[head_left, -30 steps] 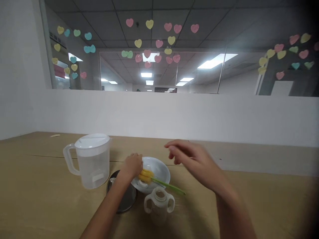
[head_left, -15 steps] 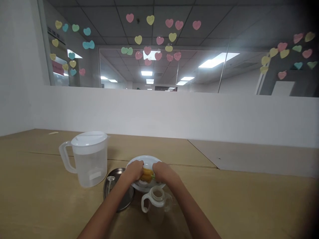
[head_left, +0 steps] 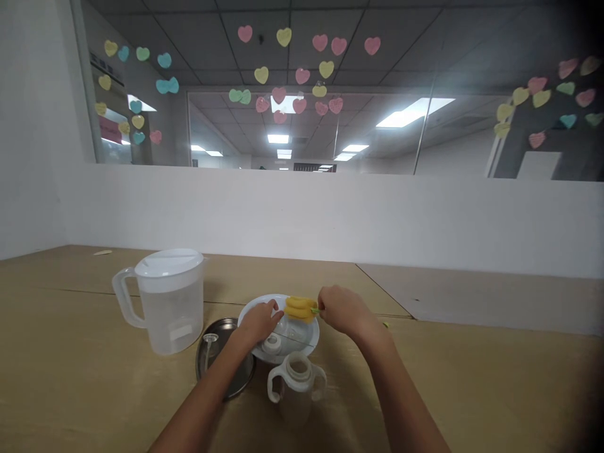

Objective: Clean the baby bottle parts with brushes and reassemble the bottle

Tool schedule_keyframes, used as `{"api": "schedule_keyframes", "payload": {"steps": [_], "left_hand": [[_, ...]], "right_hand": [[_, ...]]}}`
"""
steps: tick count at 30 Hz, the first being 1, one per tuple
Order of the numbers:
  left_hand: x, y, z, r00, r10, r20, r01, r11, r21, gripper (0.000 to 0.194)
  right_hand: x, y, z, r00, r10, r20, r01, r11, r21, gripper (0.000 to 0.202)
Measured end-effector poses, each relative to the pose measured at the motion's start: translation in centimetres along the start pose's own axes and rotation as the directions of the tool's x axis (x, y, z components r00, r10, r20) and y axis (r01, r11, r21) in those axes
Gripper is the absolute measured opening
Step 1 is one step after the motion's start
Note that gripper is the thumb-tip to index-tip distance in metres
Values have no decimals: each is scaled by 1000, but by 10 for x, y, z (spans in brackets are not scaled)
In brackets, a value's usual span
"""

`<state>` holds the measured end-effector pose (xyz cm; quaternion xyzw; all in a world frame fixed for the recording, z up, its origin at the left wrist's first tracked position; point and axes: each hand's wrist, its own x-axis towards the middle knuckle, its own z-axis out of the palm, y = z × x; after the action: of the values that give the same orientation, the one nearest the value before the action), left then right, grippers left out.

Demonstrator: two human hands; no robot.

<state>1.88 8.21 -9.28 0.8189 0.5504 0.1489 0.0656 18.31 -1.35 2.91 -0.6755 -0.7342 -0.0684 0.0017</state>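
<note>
My right hand (head_left: 343,309) is closed around the green handle of a yellow sponge brush (head_left: 301,308), which it holds over the right part of the white bowl (head_left: 312,345). The handle's green end shows beyond the wrist. My left hand (head_left: 260,321) is above the bowl's left side, thumb and fingers apart, close to the sponge's tip. In the bowl lie a white ring-shaped cap (head_left: 272,343) and what looks like water. Between my forearms stands an uncapped clear bottle with two white handles (head_left: 297,387).
A round metal tray (head_left: 241,377) sits left of the bowl, partly behind my left forearm, with a white-topped straw piece (head_left: 209,346) on it. Farther left stands a lidded clear pitcher (head_left: 172,308). A white wall (head_left: 302,214) rises behind the table.
My right hand has moved right and up with the brush, drawing the sponge out of my left hand. The left hand has opened and stays over the bowl.
</note>
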Motion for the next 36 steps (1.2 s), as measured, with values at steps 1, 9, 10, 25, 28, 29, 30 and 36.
{"api": "schedule_keyframes", "payload": {"steps": [1, 9, 10, 25, 28, 29, 30, 36], "left_hand": [[1, 0, 2, 1000, -13, 1, 13, 1000, 2, 35], [-3, 14, 8, 1000, -15, 15, 15, 999, -39, 31], [-4, 14, 8, 1000, -13, 14, 14, 999, -47, 34], [-29, 6, -80, 964, 23, -266, -143, 887, -438, 69], [-37, 0, -96, 931, 1, -365, -204, 831, -518, 48], [-40, -1, -100, 911, -18, -413, -233, 803, -549, 42], [-42, 0, -104, 884, -49, -464, -265, 767, -585, 38], [-60, 31, -118, 853, -192, -485, -330, 521, -787, 58]], "right_hand": [[0, 1, 1, 1000, 6, 1, -6, 1000, 7, 24], [2, 0, 4, 1000, -7, 0, 7, 1000, 15, 25], [2, 0, 4, 1000, -8, -1, 8, 1000, 14, 25], [-14, 1, -16, 996, -87, -19, 89, 977, 194, 19], [-24, -4, -22, 974, -178, -143, 210, 946, 249, 25], [-27, -6, -25, 960, -210, -184, 255, 928, 271, 27], [-30, -8, -27, 945, -236, -225, 297, 907, 298, 28], [-40, -21, -31, 861, -271, -429, 443, 815, 374, 26]]}}
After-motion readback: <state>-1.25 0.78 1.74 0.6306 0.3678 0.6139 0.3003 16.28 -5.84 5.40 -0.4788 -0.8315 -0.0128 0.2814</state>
